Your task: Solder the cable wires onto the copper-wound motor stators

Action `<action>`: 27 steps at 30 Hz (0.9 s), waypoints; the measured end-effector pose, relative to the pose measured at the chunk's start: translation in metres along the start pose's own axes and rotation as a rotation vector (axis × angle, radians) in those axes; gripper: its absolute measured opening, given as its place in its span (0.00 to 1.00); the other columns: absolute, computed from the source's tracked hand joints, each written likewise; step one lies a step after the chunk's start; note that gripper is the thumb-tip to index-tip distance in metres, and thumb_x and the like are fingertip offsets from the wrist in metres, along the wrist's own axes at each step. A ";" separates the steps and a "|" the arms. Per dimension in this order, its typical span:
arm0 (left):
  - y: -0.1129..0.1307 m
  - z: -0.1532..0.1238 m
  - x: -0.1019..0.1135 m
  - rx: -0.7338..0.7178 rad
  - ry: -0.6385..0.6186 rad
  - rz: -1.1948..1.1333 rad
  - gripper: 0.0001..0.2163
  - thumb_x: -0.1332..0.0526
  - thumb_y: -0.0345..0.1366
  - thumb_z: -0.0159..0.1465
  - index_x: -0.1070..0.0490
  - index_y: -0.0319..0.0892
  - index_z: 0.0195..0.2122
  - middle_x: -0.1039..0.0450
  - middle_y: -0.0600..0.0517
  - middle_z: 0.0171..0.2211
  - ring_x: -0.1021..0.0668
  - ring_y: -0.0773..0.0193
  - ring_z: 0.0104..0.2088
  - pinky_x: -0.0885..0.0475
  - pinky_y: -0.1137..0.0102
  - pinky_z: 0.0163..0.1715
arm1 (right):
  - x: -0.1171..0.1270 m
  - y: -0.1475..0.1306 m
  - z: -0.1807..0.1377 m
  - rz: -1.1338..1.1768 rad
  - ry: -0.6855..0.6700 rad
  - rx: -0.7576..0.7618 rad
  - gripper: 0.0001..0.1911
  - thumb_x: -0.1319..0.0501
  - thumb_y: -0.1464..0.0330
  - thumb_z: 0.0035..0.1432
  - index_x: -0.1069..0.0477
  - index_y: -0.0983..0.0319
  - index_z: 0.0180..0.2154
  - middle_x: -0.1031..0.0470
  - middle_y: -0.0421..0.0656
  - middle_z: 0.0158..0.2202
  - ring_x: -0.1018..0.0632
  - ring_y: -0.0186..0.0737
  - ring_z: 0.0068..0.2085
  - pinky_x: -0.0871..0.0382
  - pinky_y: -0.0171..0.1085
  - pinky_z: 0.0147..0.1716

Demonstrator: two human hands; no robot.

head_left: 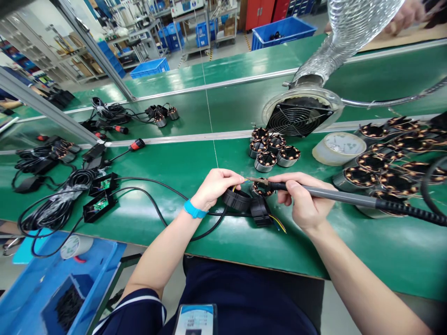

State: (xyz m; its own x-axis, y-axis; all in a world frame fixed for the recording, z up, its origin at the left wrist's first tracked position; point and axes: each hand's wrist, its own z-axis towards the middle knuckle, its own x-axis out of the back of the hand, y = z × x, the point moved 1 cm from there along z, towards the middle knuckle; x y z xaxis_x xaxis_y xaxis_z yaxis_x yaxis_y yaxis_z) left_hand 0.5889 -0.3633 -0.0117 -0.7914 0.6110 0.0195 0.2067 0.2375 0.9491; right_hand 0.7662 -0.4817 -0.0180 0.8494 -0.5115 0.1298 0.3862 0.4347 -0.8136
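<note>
My right hand (305,197) grips a soldering iron (344,196) like a pen, its tip pointing left. Close to that tip, my left hand (218,186), a blue band on its wrist, pinches a thin wire with a yellowish strand showing. A fine solder strand (210,111) runs from above down behind the left hand. Below the fingers lie a black ring-shaped housing (237,200) and a second black housing (260,211), from which coloured wires (278,223) stick out. One copper-wound stator (262,188) sits just behind the iron's tip, partly covered.
Several stators (266,161) stand ahead, more (380,163) at right beside a tape roll (338,148). A fume fan (299,118) on a foil duct (345,37) faces me. Open black boxes with circuit boards (99,204) and coiled cables (56,204) lie left, above a blue bin (108,251).
</note>
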 end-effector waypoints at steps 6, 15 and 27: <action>-0.001 0.001 0.001 -0.001 0.007 0.000 0.11 0.29 0.42 0.52 0.21 0.37 0.26 0.24 0.51 0.25 0.26 0.67 0.28 0.35 0.70 0.33 | 0.002 0.000 -0.001 0.012 0.092 -0.012 0.13 0.41 0.65 0.67 0.18 0.59 0.39 0.28 0.37 0.19 0.31 0.35 0.18 0.36 0.36 0.19; -0.001 0.001 0.000 -0.005 0.006 0.011 0.11 0.29 0.41 0.53 0.21 0.38 0.26 0.23 0.50 0.25 0.27 0.67 0.28 0.34 0.69 0.33 | 0.000 -0.002 0.000 0.018 0.040 -0.004 0.13 0.41 0.64 0.68 0.18 0.58 0.38 0.29 0.37 0.18 0.31 0.35 0.17 0.35 0.37 0.19; 0.000 0.001 -0.001 0.000 0.006 0.003 0.11 0.29 0.42 0.52 0.22 0.38 0.24 0.24 0.51 0.25 0.27 0.67 0.27 0.35 0.69 0.33 | 0.000 -0.003 0.000 0.046 0.098 -0.034 0.12 0.41 0.65 0.66 0.18 0.59 0.38 0.29 0.37 0.18 0.31 0.34 0.17 0.38 0.36 0.16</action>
State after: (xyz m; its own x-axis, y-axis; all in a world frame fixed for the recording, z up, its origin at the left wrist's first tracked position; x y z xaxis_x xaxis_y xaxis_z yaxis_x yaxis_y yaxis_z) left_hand 0.5901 -0.3629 -0.0125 -0.7942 0.6072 0.0242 0.2091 0.2357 0.9491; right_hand 0.7649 -0.4832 -0.0157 0.8263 -0.5619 0.0373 0.3337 0.4351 -0.8363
